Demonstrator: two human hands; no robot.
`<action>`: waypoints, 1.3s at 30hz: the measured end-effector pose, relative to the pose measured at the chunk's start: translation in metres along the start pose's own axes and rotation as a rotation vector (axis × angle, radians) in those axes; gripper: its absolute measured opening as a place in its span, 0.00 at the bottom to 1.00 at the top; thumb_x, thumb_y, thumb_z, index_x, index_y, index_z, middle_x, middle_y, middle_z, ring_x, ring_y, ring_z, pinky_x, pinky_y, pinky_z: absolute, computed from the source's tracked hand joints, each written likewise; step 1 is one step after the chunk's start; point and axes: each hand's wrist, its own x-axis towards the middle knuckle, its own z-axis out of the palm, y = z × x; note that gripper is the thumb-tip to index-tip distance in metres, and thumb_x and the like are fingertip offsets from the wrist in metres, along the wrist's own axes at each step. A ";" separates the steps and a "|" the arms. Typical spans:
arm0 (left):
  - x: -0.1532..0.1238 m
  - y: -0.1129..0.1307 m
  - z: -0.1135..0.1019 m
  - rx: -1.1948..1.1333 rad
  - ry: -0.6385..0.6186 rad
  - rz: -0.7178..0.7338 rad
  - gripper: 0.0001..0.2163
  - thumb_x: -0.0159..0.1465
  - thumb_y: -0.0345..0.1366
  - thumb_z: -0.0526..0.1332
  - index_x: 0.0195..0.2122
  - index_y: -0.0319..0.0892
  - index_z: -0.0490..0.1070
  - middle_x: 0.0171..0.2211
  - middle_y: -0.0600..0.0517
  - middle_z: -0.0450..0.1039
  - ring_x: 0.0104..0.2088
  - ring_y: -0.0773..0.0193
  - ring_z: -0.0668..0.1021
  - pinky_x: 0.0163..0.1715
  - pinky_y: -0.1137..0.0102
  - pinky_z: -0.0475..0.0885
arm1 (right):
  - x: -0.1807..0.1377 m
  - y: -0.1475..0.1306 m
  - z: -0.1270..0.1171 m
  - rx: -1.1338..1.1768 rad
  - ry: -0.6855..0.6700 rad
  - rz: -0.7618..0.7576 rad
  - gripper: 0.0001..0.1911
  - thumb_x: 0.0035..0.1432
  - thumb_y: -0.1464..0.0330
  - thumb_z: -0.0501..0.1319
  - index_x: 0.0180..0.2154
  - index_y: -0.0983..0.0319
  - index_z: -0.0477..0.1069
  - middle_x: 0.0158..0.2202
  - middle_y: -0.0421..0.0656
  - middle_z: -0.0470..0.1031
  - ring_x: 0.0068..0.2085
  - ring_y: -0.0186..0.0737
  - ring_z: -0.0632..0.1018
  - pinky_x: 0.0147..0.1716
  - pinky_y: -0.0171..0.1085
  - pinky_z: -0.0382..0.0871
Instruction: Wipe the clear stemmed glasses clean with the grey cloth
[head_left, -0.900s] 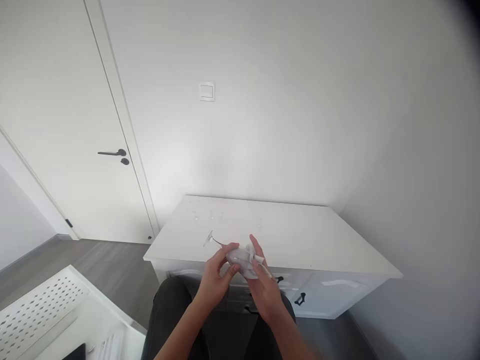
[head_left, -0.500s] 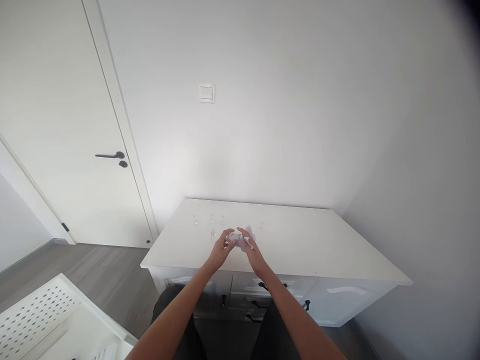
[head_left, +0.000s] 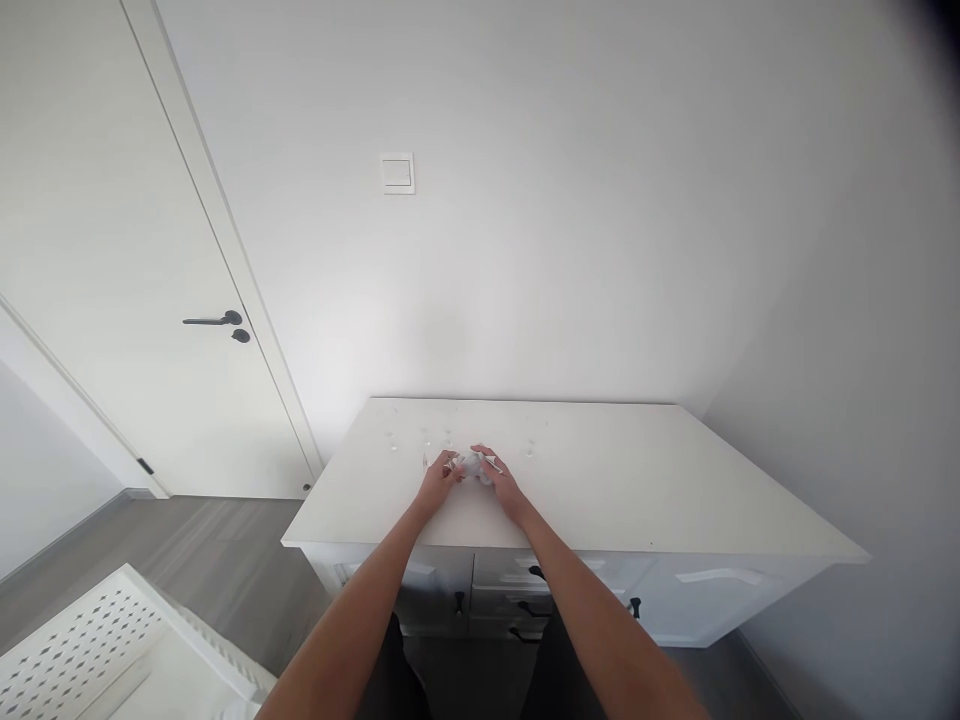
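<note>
My left hand [head_left: 437,484] is closed over the cabinet top, its fingers curled round what looks like a clear glass [head_left: 451,463], mostly hidden. My right hand [head_left: 507,488] grips a pale grey-white cloth [head_left: 472,464], which is bunched between both hands against the glass. Just left of my left hand stands another clear glass [head_left: 426,460]. Farther back on the white surface are several small transparent glasses, one toward the left [head_left: 394,443] and one right of my hands [head_left: 530,449]; their outlines are faint.
The white cabinet [head_left: 637,490] stands against the wall, with black handles [head_left: 459,602] on its front. A white open-topped container with a perforated side [head_left: 82,640] is at lower left. Beyond it is a closed door with a dark handle [head_left: 214,320]. A light switch [head_left: 397,174] is on the wall.
Both hands have shifted slightly with the glass and cloth; the cloth is now bunched more tightly between them. The camera view has tilted and moved a little.
</note>
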 end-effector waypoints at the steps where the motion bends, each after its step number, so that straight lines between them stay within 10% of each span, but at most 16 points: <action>1: 0.000 0.000 0.000 0.004 0.004 -0.004 0.22 0.67 0.55 0.59 0.54 0.44 0.68 0.33 0.51 0.75 0.37 0.57 0.80 0.44 0.62 0.72 | 0.001 0.002 -0.001 -0.006 -0.010 0.000 0.26 0.55 0.51 0.70 0.54 0.52 0.77 0.62 0.42 0.71 0.57 0.49 0.72 0.57 0.43 0.65; 9: -0.001 0.003 -0.001 0.015 -0.026 0.005 0.28 0.64 0.48 0.65 0.64 0.48 0.63 0.38 0.51 0.76 0.40 0.60 0.78 0.43 0.66 0.71 | 0.010 0.008 -0.007 0.096 0.000 0.039 0.28 0.55 0.53 0.70 0.57 0.53 0.74 0.52 0.45 0.77 0.52 0.48 0.76 0.52 0.44 0.69; 17: 0.002 0.001 -0.001 0.007 0.045 -0.002 0.21 0.69 0.58 0.53 0.44 0.44 0.70 0.33 0.51 0.74 0.35 0.60 0.78 0.40 0.64 0.72 | 0.006 0.006 -0.003 0.042 -0.050 0.053 0.26 0.56 0.48 0.69 0.53 0.52 0.79 0.52 0.42 0.78 0.53 0.47 0.74 0.57 0.43 0.65; 27: -0.003 0.011 -0.011 -0.105 -0.042 0.054 0.29 0.61 0.50 0.67 0.62 0.46 0.67 0.54 0.44 0.75 0.38 0.65 0.77 0.46 0.65 0.74 | 0.015 0.012 -0.008 0.134 -0.007 0.056 0.25 0.55 0.49 0.68 0.51 0.54 0.79 0.51 0.45 0.79 0.50 0.47 0.77 0.50 0.42 0.69; 39: 0.002 -0.001 -0.002 -0.010 0.015 -0.054 0.23 0.65 0.53 0.62 0.53 0.43 0.71 0.30 0.52 0.74 0.32 0.60 0.78 0.41 0.63 0.73 | 0.017 0.020 -0.013 0.021 -0.019 0.042 0.27 0.50 0.55 0.73 0.50 0.55 0.78 0.45 0.42 0.78 0.44 0.43 0.73 0.47 0.40 0.65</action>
